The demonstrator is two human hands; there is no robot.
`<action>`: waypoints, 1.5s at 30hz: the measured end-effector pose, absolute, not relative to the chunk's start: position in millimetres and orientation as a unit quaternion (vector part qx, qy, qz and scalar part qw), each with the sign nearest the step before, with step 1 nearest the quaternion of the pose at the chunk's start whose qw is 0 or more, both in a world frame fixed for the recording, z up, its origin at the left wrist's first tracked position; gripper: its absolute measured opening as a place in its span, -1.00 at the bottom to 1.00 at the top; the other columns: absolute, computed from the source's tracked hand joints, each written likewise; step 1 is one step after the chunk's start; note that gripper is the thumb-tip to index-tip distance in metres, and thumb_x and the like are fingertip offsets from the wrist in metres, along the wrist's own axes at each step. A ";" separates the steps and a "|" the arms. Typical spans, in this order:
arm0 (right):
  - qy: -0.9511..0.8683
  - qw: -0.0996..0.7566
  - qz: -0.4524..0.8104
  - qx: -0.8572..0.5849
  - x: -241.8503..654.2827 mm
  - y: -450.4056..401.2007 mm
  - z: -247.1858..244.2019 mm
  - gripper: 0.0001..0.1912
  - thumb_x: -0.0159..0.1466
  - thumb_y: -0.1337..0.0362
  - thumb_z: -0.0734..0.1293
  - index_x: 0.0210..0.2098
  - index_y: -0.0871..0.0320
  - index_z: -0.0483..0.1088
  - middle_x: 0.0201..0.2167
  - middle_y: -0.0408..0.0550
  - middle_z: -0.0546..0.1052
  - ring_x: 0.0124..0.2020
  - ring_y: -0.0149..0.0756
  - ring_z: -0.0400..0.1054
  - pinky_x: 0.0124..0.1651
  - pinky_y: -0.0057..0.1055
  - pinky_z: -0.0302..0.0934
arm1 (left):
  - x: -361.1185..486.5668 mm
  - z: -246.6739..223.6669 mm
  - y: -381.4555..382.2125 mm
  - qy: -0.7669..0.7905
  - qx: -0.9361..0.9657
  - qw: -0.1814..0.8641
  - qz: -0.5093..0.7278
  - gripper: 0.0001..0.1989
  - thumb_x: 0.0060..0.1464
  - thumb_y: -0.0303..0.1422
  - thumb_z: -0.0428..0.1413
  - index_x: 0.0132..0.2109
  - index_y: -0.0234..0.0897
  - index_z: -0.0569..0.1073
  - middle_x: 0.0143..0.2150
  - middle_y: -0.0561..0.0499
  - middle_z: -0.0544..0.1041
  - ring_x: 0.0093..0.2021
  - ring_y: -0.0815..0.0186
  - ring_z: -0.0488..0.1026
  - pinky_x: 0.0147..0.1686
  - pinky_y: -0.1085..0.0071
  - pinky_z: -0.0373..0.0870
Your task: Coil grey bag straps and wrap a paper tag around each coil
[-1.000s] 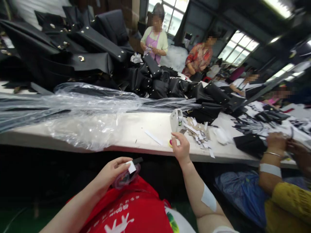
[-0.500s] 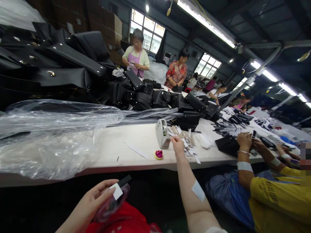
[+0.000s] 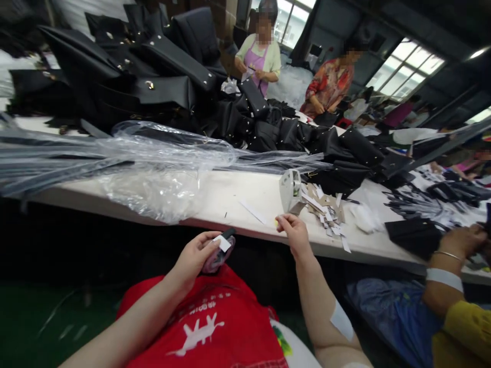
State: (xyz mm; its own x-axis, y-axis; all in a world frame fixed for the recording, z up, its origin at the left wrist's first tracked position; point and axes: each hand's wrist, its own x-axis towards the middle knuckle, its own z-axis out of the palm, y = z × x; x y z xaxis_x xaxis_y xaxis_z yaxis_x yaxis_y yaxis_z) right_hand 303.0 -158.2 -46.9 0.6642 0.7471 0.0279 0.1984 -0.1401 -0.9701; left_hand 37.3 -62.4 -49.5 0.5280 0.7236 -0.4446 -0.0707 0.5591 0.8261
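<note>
My left hand [image 3: 196,254], low over the red apron [image 3: 199,317], grips a coiled black strap [image 3: 229,233] wrapped in clear plastic. A small white card [image 3: 223,243] is pressed under its thumb. My right hand [image 3: 297,236] is above the table's front edge, thumb and forefinger pinched together; whatever is between them is too small to make out. Just behind those fingers stands a pale tape dispenser [image 3: 287,190]. A yellow-rimmed round item [image 3: 275,223] is mostly hidden by the fingertips.
Clear plastic bags [image 3: 157,191] hang over the table edge at left. Black bags [image 3: 172,61] are heaped behind. Paper scraps [image 3: 326,209] lie right of the dispenser. A co-worker's arm [image 3: 447,260] is close on the right; two people stand across the table.
My right hand has drawn back from the tape dispenser toward the table's front edge and my left hand. The left hand keeps its hold. The view has swung left and down.
</note>
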 end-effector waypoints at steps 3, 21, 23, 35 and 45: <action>-0.377 0.549 0.402 -0.629 233.9 -148.5 -38.1 -0.72 0.14 0.07 0.38 -0.43 0.19 0.46 -0.67 -0.17 0.42 -0.61 -0.42 0.25 -0.44 -0.46 0.17 | 36.1 -49.2 -64.0 0.419 0.396 0.772 0.266 -0.47 -0.23 -0.13 0.33 -0.13 -0.34 0.43 -0.32 -0.07 0.58 -0.38 0.26 0.50 -0.42 0.41 0.44; -0.358 0.480 0.585 -0.547 160.8 -118.6 -56.7 -0.61 0.03 -0.03 0.44 -0.47 0.22 0.48 -0.59 -0.10 0.50 -0.56 -0.41 0.34 -0.40 -0.44 0.28 | 24.9 -47.2 -65.2 0.465 0.451 0.670 0.363 -0.58 -0.16 -0.12 0.29 -0.22 -0.34 0.47 -0.63 0.16 0.35 -0.64 0.44 0.24 -0.62 0.52 0.23; -0.358 0.478 0.579 -0.556 158.5 -117.8 -60.2 -0.61 0.02 -0.03 0.43 -0.49 0.22 0.47 -0.59 -0.09 0.50 -0.55 -0.39 0.36 -0.37 -0.42 0.30 | 24.3 -48.8 -65.1 0.464 0.457 0.664 0.367 -0.60 -0.10 -0.08 0.24 -0.23 -0.34 0.49 -0.64 0.15 0.35 -0.64 0.43 0.23 -0.63 0.51 0.21; -0.227 0.605 0.578 -0.499 143.4 -116.3 -58.4 -0.77 -0.05 0.19 0.44 -0.48 0.18 0.38 -0.75 -0.32 0.12 -0.72 -0.56 -0.12 -0.66 -0.55 -0.18 | 22.9 -37.4 -75.0 0.358 0.661 0.506 0.423 -0.76 0.15 -0.23 0.05 -0.18 -0.19 0.56 -0.02 -0.12 0.46 0.05 0.14 0.38 0.08 0.31 0.28; -0.566 0.412 0.321 -0.638 185.5 -130.3 -12.7 -0.76 0.21 0.12 0.32 -0.26 0.15 0.49 -0.47 -0.07 0.44 -0.47 -0.34 0.25 -0.40 -0.42 0.13 | 8.0 -41.7 -35.8 0.469 0.439 0.706 0.299 -0.60 -0.16 -0.12 0.28 -0.24 -0.30 0.45 -0.25 -0.08 0.57 -0.51 0.39 0.40 -0.58 0.49 0.31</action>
